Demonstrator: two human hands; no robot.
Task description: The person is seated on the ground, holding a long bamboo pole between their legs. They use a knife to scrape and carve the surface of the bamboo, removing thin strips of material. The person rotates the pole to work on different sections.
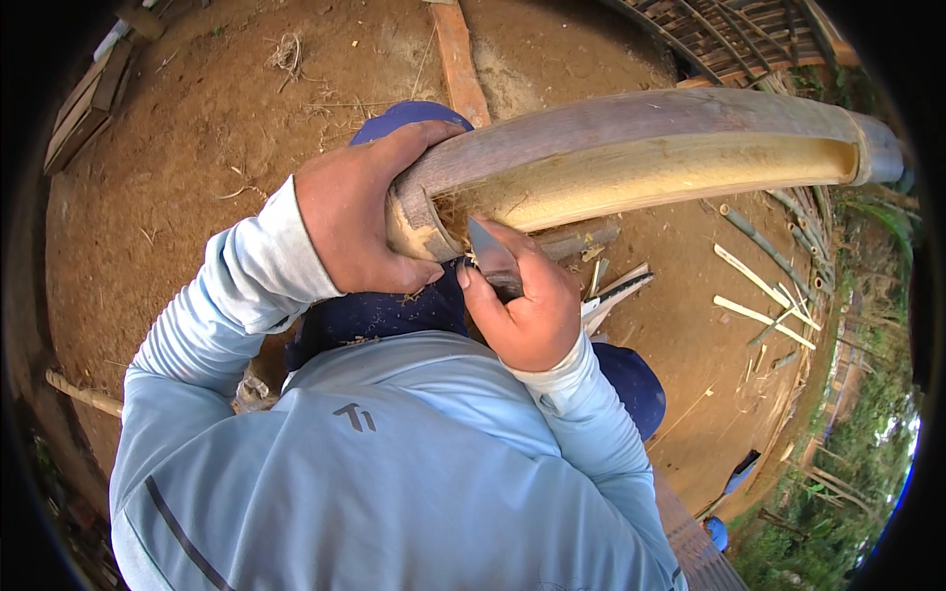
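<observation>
A thick bamboo tube (650,120) lies across my lap, its long side cut open so that the pale inside shows. Its near end rests at my knees, and the rest reaches out to the right. My left hand (360,212) is wrapped round that near end, thumb below the rim and fingers over the top. In my right hand (532,300) is a knife (493,253), gripped close to the blade, which points up against the edge of the opening. Its handle is mostly hidden in my fist. Fine shavings cling near the cut and on my dark blue trousers.
Split pale bamboo strips (764,320) and green bamboo poles (754,239) lie on the dirt floor to the right. A wooden plank (459,64) lies ahead. At the far left stands a wooden box (89,108); a slatted bamboo rack (739,37) is at the upper right.
</observation>
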